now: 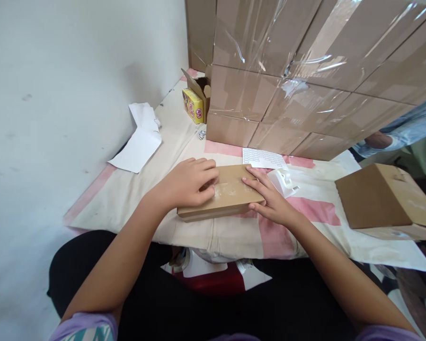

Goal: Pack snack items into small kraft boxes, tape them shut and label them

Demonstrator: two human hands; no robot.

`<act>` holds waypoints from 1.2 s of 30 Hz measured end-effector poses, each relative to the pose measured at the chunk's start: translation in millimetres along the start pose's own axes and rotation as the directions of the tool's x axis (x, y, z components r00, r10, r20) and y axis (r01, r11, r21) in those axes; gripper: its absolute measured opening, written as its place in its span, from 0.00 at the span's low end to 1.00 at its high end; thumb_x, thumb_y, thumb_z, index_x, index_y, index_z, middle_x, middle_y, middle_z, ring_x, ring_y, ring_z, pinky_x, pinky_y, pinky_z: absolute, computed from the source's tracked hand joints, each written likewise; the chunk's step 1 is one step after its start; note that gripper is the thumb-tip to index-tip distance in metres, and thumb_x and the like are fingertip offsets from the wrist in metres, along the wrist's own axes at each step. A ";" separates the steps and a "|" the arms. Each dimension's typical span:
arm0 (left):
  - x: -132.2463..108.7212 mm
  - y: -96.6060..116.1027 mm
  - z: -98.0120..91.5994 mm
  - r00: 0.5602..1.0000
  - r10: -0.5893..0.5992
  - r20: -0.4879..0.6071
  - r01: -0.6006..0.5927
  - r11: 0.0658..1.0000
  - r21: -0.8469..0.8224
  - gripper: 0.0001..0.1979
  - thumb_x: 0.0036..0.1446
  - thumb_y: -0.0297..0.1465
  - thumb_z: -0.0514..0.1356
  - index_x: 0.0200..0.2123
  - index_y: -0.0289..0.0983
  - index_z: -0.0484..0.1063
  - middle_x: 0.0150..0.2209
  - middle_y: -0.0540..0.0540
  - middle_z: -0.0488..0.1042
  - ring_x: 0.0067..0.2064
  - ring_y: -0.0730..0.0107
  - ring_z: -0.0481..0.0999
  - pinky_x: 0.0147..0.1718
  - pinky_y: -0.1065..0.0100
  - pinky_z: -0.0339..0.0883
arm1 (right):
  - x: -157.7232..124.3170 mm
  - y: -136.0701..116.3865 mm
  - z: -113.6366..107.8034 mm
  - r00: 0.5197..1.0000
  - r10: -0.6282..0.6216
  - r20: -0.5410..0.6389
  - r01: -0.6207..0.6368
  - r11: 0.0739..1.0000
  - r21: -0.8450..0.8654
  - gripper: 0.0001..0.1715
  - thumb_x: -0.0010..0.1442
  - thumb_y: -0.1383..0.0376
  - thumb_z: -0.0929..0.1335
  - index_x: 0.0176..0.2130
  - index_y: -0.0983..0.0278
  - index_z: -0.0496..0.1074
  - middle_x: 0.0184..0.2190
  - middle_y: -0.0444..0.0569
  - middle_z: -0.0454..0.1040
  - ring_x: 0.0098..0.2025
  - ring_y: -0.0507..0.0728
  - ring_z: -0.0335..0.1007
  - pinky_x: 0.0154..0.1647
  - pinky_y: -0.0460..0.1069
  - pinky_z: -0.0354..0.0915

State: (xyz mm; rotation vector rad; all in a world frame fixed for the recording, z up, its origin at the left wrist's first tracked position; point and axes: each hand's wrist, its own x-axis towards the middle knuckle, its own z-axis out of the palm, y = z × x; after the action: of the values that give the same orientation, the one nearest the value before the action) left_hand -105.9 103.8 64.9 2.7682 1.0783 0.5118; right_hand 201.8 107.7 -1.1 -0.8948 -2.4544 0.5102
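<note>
A small flat cardboard box [230,184] lies on the cloth-covered table in front of me, with a shiny patch on its lid. My left hand [195,182] rests on the left part of the lid, its fingers and thumb curled in together. Whatever those fingertips may hold is hidden. Across the box's right end lies my right hand [270,194], fingers spread over the lid and thumb against the front edge, gripping that end. Just behind my right hand stands a white tape dispenser [283,182]. A sheet of printed labels [264,157] lies beyond the box.
Cardboard boxes [255,92] wrapped in clear film rise at the back. An open carton [376,201] stands right, a yellow packet [192,105] back left. White paper [140,142] lies by the wall [57,118]. Another person's sleeve [412,128] shows at right.
</note>
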 end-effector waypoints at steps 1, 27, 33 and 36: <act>-0.6 0.1 -1.2 1.000 0.008 -0.016 -0.009 0.998 -0.056 0.05 0.59 0.29 0.55 0.35 0.37 0.71 0.42 0.44 0.74 0.42 0.62 0.73 0.40 0.61 0.64 | 0.0 -0.4 -0.1 1.000 0.001 0.000 -0.001 1.000 0.000 0.39 0.67 0.46 0.66 0.71 0.49 0.54 0.75 0.51 0.44 0.75 0.69 0.43 0.73 0.70 0.48; -12.6 0.7 -17.2 0.996 -0.074 0.055 0.086 0.959 -0.271 0.18 0.63 0.28 0.52 0.55 0.45 0.69 0.32 0.53 0.73 0.34 0.70 0.72 0.35 0.68 0.61 | -0.6 -0.4 -0.1 1.000 0.016 0.011 -0.016 1.000 0.007 0.39 0.67 0.46 0.65 0.71 0.49 0.54 0.75 0.51 0.44 0.76 0.69 0.40 0.73 0.71 0.47; -19.9 9.1 -29.0 0.999 -0.022 -0.032 0.012 0.961 -0.277 0.16 0.63 0.26 0.51 0.52 0.43 0.70 0.34 0.51 0.75 0.35 0.69 0.73 0.37 0.66 0.63 | -1.7 0.1 0.1 0.999 0.034 0.017 -0.035 0.999 0.018 0.38 0.67 0.46 0.66 0.70 0.50 0.55 0.75 0.51 0.44 0.76 0.70 0.41 0.73 0.70 0.49; -30.1 9.4 -40.7 0.988 -0.056 -0.141 0.000 0.930 -0.369 0.16 0.64 0.25 0.50 0.51 0.44 0.71 0.34 0.51 0.74 0.34 0.70 0.73 0.37 0.67 0.65 | -2.0 0.7 0.3 0.999 0.033 0.017 -0.034 0.999 0.024 0.38 0.67 0.46 0.66 0.70 0.50 0.55 0.76 0.51 0.43 0.76 0.69 0.40 0.73 0.70 0.48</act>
State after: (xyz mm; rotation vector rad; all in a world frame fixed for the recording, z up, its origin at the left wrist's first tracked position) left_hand -135.1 76.3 97.1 2.4140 0.9341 0.8351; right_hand 203.3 106.7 -2.3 -0.9267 -2.4464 0.5603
